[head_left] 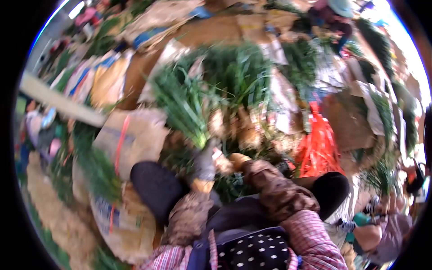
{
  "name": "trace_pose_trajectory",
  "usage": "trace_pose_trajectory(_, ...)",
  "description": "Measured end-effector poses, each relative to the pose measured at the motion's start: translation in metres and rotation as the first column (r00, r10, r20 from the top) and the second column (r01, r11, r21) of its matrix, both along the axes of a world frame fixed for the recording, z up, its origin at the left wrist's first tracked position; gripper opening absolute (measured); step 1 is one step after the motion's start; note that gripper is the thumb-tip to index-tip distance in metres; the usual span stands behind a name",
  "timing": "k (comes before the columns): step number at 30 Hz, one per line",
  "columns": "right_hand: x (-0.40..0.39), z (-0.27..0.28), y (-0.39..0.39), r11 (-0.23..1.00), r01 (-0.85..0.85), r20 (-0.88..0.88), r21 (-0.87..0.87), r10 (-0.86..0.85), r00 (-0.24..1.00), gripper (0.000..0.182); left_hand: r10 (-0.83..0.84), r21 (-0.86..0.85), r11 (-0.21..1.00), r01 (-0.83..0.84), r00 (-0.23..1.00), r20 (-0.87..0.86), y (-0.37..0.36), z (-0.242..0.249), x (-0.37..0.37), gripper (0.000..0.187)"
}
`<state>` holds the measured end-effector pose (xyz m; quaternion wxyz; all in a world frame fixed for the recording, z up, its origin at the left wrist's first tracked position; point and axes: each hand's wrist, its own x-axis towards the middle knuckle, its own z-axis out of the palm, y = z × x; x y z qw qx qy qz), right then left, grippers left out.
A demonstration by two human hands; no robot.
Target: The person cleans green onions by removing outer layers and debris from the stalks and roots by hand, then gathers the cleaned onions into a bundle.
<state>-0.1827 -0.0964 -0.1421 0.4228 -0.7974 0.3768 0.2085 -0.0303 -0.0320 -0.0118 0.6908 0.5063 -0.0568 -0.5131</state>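
My left hand (205,162), in a dark grey glove, is closed around the lower stems of a bunch of green onions (186,108). The long leaves fan out up and to the left, away from me. A pale root end (222,163) shows just right of that hand. Close beside it is my right hand (239,161) in a yellowish glove, its fingers turned towards the roots. Blur hides whether those fingers grip anything. Just beyond my hands lie more bundles of green onions (245,76), their root ends (247,130) facing me.
Red plastic strips (318,148) hang at my right knee. Sacking with a red cord (130,139) lies to the left, near more green leaves (94,157). A pale pole (63,100) juts in from the left. Other people sit at the right (382,234) and far back (333,18).
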Motion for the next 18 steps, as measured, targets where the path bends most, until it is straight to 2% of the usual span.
trace_pose_trajectory(1,0.003,0.059,0.007,0.980,-0.194,-0.080,-0.041,0.191,0.978,0.036,0.086,-0.052,0.995,-0.087,0.996,-0.030,-0.005,0.008,-0.003,0.024)
trace_pose_trajectory(2,0.004,0.076,0.006,0.988,-0.153,0.017,-0.026,0.153,0.988,0.033,0.097,-0.067,0.992,-0.104,0.991,-0.097,-0.005,-0.004,0.000,0.025)
trace_pose_trajectory(3,0.005,0.050,-0.004,0.976,-0.201,-0.060,-0.080,0.196,0.979,0.028,0.117,0.002,0.993,-0.118,0.981,-0.156,-0.007,-0.008,0.002,0.029)
trace_pose_trajectory(4,-0.002,0.050,-0.013,0.994,0.043,0.186,-0.099,-0.024,0.982,0.026,0.093,0.031,0.996,-0.090,0.985,-0.148,-0.008,-0.009,0.003,0.033)
trace_pose_trajectory(5,0.020,0.065,-0.033,0.974,0.185,-0.016,-0.129,-0.189,0.982,0.024,0.065,0.041,0.997,-0.059,0.985,-0.158,-0.007,-0.014,0.002,0.033)
trace_pose_trajectory(6,0.023,0.089,-0.023,0.808,0.475,0.302,-0.349,-0.383,0.873,0.022,0.029,0.047,0.999,-0.021,0.985,-0.170,-0.006,-0.019,0.002,0.033)
trace_pose_trajectory(7,0.029,0.092,-0.035,0.684,0.572,0.413,-0.453,-0.408,0.814,0.027,-0.012,0.153,0.988,0.032,0.991,-0.133,-0.005,-0.015,0.003,0.035)
trace_pose_trajectory(8,0.041,0.122,-0.051,0.696,0.587,0.267,-0.413,-0.524,0.809,0.030,-0.043,0.160,0.985,0.069,0.986,-0.160,-0.004,-0.015,0.003,0.036)
trace_pose_trajectory(10,0.051,0.116,-0.079,0.671,0.509,0.114,-0.539,-0.541,0.833,0.032,-0.103,0.172,0.975,0.142,0.971,-0.215,-0.001,-0.015,0.004,0.037)
trace_pose_trajectory(13,0.050,0.093,-0.103,0.751,0.399,-0.018,-0.526,-0.480,0.877,0.033,-0.111,0.177,0.973,0.147,0.974,-0.196,-0.002,-0.019,0.006,0.037)
trace_pose_trajectory(16,0.042,0.094,-0.084,0.663,0.516,0.282,-0.542,-0.435,0.855,0.031,-0.092,0.190,0.975,0.117,0.987,-0.135,-0.003,-0.021,0.007,0.032)
trace_pose_trajectory(17,0.041,0.114,-0.067,0.662,0.529,0.355,-0.530,-0.393,0.848,0.026,-0.095,0.200,0.973,0.113,0.991,-0.099,-0.004,-0.020,0.006,0.030)
trace_pose_trajectory(18,0.037,0.111,-0.057,0.708,0.526,0.413,-0.472,-0.349,0.841,0.022,-0.100,0.207,0.972,0.110,0.993,-0.062,-0.006,-0.021,0.006,0.029)
